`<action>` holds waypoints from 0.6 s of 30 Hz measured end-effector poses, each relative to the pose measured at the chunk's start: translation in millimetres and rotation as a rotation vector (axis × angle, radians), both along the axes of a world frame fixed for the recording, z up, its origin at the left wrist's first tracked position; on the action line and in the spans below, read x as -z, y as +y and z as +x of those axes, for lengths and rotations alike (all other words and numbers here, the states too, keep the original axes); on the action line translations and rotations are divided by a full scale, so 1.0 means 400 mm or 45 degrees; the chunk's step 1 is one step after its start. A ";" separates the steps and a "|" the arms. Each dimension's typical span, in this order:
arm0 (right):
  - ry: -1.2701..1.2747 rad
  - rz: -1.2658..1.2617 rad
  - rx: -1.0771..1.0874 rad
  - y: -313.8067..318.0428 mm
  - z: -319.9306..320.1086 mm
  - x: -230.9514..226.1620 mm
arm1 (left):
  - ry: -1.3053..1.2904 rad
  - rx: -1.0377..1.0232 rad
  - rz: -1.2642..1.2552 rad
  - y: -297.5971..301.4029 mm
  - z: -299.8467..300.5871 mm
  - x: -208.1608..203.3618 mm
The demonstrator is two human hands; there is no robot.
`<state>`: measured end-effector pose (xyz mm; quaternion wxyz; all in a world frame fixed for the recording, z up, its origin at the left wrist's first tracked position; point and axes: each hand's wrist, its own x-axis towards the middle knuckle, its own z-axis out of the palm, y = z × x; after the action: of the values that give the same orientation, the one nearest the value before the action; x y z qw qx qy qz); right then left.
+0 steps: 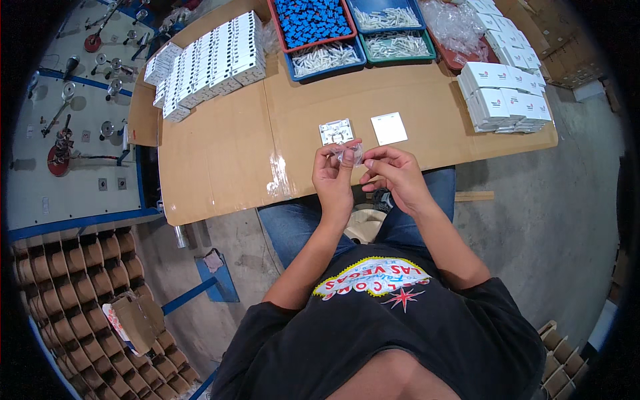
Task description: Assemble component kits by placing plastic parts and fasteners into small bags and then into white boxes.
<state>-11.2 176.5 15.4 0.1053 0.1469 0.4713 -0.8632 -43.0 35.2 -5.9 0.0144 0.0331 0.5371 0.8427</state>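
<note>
Over the table's near edge, my left hand [331, 181] grips a small clear plastic bag [357, 154] between thumb and fingers. My right hand [400, 177] pinches the right edge of the same bag, its other fingers curled below. What the bag contains is too small to make out. Just beyond my left hand lies a white square part with open metal-looking fittings [335, 131]. To its right, a plain white square plate [389, 129] rests flat, apart from both hands.
Cardboard covers the table [220, 160]. White boxes [223, 57] stand in rows at back left; more are stacked [503, 100] at right. Trays at the back hold blue pieces [313, 23] and small clear packets [325, 59]. Crumpled plastic [453, 30] fills a red tray.
</note>
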 end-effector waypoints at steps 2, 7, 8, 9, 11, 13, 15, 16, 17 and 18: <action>0.005 0.006 -0.001 -0.001 0.002 -0.004 | -0.024 -0.019 -0.024 0.001 0.000 0.002; 0.014 -0.052 0.008 -0.008 0.006 -0.009 | -0.006 -0.042 -0.044 0.004 0.000 0.006; 0.005 -0.092 0.029 -0.009 0.006 -0.011 | -0.002 -0.040 -0.071 0.004 0.001 0.008; -0.003 -0.132 0.051 -0.010 0.005 -0.012 | -0.002 -0.039 -0.071 0.004 0.002 0.008; -0.025 -0.118 0.046 -0.006 0.003 -0.006 | 0.010 -0.020 -0.103 0.005 0.005 0.010; -0.048 -0.105 0.038 -0.002 0.000 0.003 | 0.015 -0.005 -0.114 0.005 0.007 0.010; -0.019 -0.066 0.014 0.006 -0.003 0.011 | 0.020 0.009 -0.124 0.005 0.007 0.009; -0.020 -0.066 0.014 0.011 -0.004 0.016 | 0.023 0.024 -0.121 0.005 0.006 0.006; -0.025 -0.045 0.000 0.018 -0.006 0.021 | 0.025 0.040 -0.117 0.005 0.006 0.004; -0.031 -0.025 -0.014 0.023 -0.009 0.025 | 0.024 0.039 -0.118 0.002 0.006 0.008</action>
<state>-14.6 185.9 5.3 0.1171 0.1537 0.4622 -0.8655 -40.4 36.0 -9.1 0.0238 0.0488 0.5751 0.8163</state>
